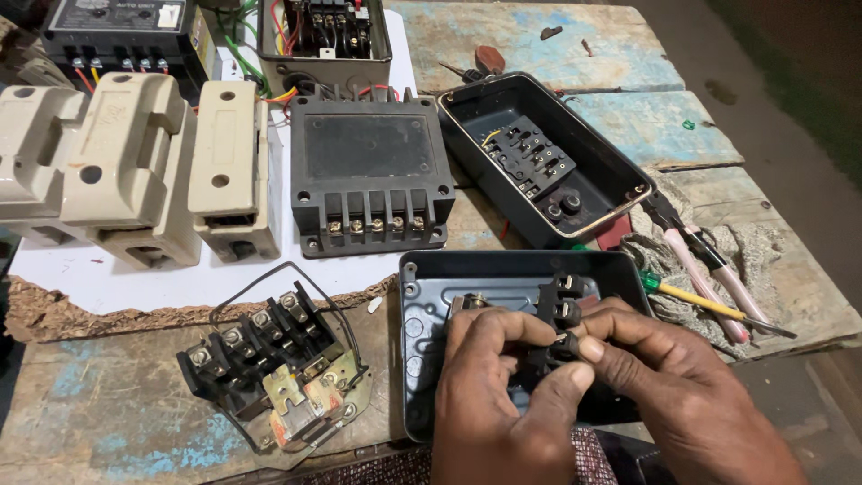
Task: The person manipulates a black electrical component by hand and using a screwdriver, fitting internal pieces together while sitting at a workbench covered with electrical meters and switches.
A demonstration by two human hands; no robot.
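Note:
Both my hands work inside an open dark metal box (422, 359) at the table's near edge. My left hand (489, 395) and my right hand (669, 386) pinch a black terminal block (558, 314) with several screw terminals, holding it upright over the box floor. My fingers cover its lower part. A black contactor on a metal bracket (278, 359) with a loose black wire loop lies to the left of the box.
Behind stand a second open black box (620, 175) with a terminal block inside, a black lidded unit (368, 171), cream switch housings (135, 162), a wired starter box (323, 40). Pink-handled pliers (709, 269) and a yellow screwdriver (709, 305) lie on cloth at right.

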